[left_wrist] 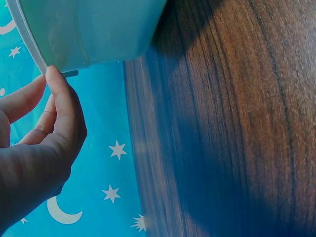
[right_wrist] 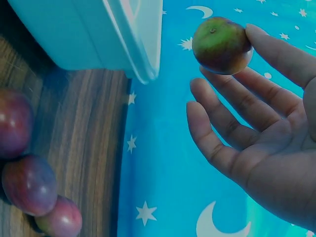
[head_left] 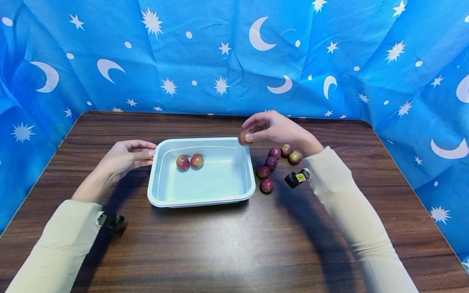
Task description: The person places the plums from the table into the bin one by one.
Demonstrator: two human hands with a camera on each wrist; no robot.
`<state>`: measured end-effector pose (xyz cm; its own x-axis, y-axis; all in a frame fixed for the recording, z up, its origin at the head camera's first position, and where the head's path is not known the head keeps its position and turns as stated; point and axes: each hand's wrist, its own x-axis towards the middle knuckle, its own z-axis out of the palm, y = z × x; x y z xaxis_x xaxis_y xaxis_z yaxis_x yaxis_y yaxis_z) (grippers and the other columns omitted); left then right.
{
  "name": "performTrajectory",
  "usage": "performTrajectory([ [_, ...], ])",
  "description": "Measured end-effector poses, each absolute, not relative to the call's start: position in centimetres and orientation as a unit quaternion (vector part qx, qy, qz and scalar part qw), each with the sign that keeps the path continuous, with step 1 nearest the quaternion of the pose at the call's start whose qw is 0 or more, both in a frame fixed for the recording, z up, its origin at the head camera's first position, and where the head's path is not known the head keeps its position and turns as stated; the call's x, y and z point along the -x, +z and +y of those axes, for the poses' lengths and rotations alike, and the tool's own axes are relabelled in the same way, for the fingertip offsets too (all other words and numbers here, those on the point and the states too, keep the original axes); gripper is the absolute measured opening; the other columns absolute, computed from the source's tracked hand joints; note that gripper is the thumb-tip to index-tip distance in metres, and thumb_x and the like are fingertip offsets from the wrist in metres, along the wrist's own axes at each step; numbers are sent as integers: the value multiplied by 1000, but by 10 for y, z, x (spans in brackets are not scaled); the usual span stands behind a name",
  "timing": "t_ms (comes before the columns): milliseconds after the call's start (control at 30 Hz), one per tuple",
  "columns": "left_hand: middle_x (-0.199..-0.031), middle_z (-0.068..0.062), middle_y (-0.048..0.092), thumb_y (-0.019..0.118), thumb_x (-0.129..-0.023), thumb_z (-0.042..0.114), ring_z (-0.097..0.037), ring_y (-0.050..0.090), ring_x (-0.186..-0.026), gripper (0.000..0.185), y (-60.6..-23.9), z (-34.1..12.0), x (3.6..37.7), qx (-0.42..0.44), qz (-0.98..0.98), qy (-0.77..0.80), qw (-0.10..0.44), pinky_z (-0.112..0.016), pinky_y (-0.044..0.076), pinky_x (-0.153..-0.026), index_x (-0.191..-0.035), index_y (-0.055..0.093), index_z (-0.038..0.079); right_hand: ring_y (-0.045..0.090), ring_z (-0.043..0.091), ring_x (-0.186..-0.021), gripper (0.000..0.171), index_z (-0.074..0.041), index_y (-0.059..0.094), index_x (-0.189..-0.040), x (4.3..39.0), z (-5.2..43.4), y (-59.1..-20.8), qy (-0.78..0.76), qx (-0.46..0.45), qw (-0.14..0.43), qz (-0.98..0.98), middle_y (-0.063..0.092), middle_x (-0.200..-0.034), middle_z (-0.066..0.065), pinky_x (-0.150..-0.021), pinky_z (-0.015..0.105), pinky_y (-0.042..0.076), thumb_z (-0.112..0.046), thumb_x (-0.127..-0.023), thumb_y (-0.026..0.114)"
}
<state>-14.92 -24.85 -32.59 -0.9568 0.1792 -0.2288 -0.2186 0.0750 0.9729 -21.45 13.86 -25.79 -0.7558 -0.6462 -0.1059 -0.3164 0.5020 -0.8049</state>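
Observation:
A white plastic tub (head_left: pixel 205 201) stands on the table with two reddish plums, one of them this plum (head_left: pixel 196 161), lying side by side in it. At its left end my left hand (head_left: pixel 122 158) pinches the rim between thumb and fingers; the left wrist view shows the fingertips on the tub's edge (left_wrist: pixel 34 47). Above the tub's far right corner, my right hand (head_left: pixel 275 128) holds a green-and-red plum (right_wrist: pixel 222 46) by thumb and fingertips. Below that hand, right of the tub, several more plums (head_left: pixel 271 162) lie in a loose cluster.
The dark wood-grain table (head_left: pixel 205 248) runs back to a blue cloth (head_left: pixel 212 61) printed with moons and stars, which also hangs at both sides. A small black camera (head_left: pixel 296 178) sits at the right wrist, another camera (head_left: pixel 112 221) at the left.

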Motion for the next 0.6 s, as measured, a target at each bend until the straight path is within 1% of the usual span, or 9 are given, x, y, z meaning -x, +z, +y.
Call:
performTrajectory([
  [167, -89, -2, 64, 60, -87, 4, -12, 65, -79, 23, -326, -248, 149, 12, 711, 688, 147, -30, 53, -77, -107, 52, -4, 58, 16, -95, 33, -6, 60, -113, 214, 132, -262, -400, 304, 202, 841, 65, -101, 3, -85, 34, 50, -22, -85, 66],
  [300, -88, -2, 64, 60, -87, 3, -12, 65, -79, 21, -326, -248, 150, 11, 710, 689, 147, -30, 53, -77, -106, 53, -4, 58, 15, -95, 34, -7, 59, -113, 211, 126, -262, -399, 304, 205, 840, 65, -101, 1, -86, 33, 49, -24, -85, 66],
  [467, -89, -3, 64, 59, -88, 3, -12, 65, -79, 23, -326, -248, 150, 7, 712, 687, 146, -29, 54, -76, -107, 51, -6, 58, 16, -93, 35, -7, 59, -114, 206, 121, -262, -397, 312, 208, 837, 64, -101, 2, -81, 33, 51, -25, -85, 67],
  [533, -89, -3, 64, 59, -88, 3, -12, 65, -79, 24, -326, -248, 150, 7, 713, 686, 145, -29, 53, -76, -108, 50, -7, 58, 16, -91, 35, -8, 60, -114, 205, 119, -262, -393, 315, 204, 839, 64, -101, 2, -77, 32, 51, -25, -85, 67],
  [600, -89, -2, 64, 59, -88, 3, -12, 65, -79, 24, -326, -248, 150, 7, 714, 685, 145, -29, 53, -77, -108, 50, -7, 58, 16, -91, 33, -9, 60, -113, 204, 119, -263, -393, 317, 204, 839, 64, -101, 2, -77, 32, 51, -24, -85, 67],
])
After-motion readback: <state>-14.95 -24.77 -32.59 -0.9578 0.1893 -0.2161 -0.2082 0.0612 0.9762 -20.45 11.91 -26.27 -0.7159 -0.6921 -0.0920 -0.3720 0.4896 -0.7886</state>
